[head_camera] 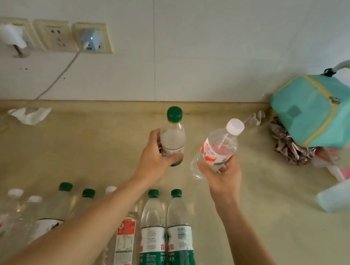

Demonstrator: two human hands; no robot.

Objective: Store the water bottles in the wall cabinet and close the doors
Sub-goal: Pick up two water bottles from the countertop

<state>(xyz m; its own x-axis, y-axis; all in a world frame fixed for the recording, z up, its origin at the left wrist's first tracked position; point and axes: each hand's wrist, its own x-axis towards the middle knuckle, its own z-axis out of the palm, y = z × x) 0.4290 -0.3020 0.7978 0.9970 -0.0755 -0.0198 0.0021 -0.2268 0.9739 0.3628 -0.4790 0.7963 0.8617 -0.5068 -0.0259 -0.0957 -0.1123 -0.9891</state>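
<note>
My left hand (156, 159) grips a green-capped water bottle (173, 134), held upright above the beige counter (75, 156). My right hand (222, 175) grips a white-capped bottle with a red label (219, 149), tilted to the right. Both bottles are lifted in front of the tiled wall. Below my arms a row of several more bottles stands along the counter's near edge: two green-labelled ones (166, 244), a red-labelled one (124, 245), and others to the left (53, 211), partly hidden by my left forearm. The wall cabinet is not in view.
A teal bag (318, 110) sits at the back right on crumpled dark cloth (290, 145). A pale plastic cup (341, 198) stands at the right. Wall sockets with a charger and cable (90, 40) are at left. Crumpled tissue (29, 114) lies near the wall.
</note>
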